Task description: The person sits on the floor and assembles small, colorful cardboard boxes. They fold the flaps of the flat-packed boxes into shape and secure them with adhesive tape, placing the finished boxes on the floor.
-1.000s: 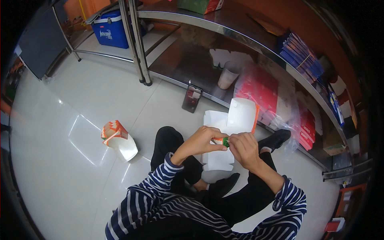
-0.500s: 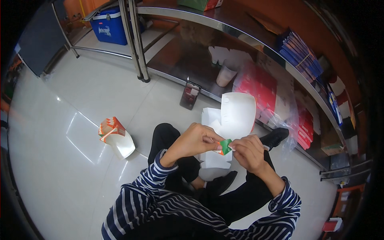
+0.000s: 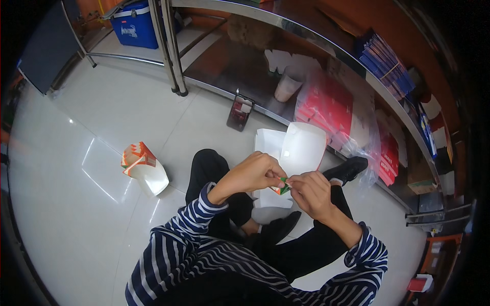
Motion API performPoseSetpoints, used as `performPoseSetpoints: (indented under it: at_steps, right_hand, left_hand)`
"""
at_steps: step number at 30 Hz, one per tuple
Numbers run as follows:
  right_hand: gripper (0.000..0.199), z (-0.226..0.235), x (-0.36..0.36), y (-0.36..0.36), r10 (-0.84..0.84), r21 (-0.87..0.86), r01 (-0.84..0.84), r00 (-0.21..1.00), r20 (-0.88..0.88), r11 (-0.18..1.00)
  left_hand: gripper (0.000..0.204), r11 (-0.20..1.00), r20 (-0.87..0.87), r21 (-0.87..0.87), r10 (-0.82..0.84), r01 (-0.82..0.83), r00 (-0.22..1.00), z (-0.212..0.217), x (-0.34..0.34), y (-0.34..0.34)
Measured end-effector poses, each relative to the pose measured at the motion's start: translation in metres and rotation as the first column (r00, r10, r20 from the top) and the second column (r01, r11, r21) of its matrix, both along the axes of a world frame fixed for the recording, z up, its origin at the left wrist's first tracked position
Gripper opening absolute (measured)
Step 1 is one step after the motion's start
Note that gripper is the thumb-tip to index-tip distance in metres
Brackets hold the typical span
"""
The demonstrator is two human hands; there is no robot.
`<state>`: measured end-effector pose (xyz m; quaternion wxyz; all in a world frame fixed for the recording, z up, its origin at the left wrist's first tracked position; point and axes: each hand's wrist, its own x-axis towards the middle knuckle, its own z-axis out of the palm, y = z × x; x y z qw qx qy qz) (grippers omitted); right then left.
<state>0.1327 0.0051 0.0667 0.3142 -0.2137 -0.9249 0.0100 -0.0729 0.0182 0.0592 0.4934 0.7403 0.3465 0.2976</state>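
Note:
My left hand (image 3: 255, 174) and my right hand (image 3: 313, 193) meet in front of me, fingers pinched on a small green-and-orange card piece (image 3: 281, 189). Fingers cover most of it, so its full shape is hidden. Just beyond the hands stands an open white paperboard box (image 3: 305, 145) with an orange outer edge. Beside and beneath the hands lie more white paperboard boxes (image 3: 268, 145), partly hidden. On the floor to the left, several orange-and-white paperboard cartons (image 3: 152, 178) rest nested together.
A phone-like dark object (image 3: 240, 113) leans near the steel shelf (image 3: 219, 87). On the lower shelf are a stack of paper cups (image 3: 289, 84) and red packs in clear plastic (image 3: 331, 107). Blue bundled packets (image 3: 386, 66) lie higher up. A blue cooler box (image 3: 135, 28) stands far left.
My fingers have closed in over the card piece, so less of its green shows. Both hands stay close together. The whole view has shifted slightly.

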Motion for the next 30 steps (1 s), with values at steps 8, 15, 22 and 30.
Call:
performPoseSetpoints:
  at_steps: [8, 15, 22, 30]
  right_hand:
    - [0.021, 0.004, -0.003, 0.001, 0.018, 0.018, -0.018, 1.0, 0.021, 1.0]
    - [0.02, 0.003, -0.003, -0.005, -0.001, 0.02, 0.0, 0.998, 0.055, 1.0]
    - [0.023, 0.0, -0.001, -0.005, -0.041, 0.026, 0.039, 0.997, 0.063, 0.999]
    - [0.024, 0.0, -0.001, -0.005, -0.059, 0.04, 0.057, 0.997, 0.055, 0.998]
  left_hand:
    - [0.03, 0.98, 0.013, 0.198, -0.033, 0.03, 0.999, -0.013, 0.003, 0.0]
    - [0.027, 0.982, -0.033, 0.167, -0.081, 0.085, 0.996, -0.014, 0.003, 0.002]
    - [0.024, 0.999, 0.022, 0.039, -0.019, 0.018, 1.0, -0.014, 0.008, 0.004]
    - [0.023, 0.994, 0.012, 0.101, -0.037, 0.036, 0.999, -0.01, 0.008, 0.006]
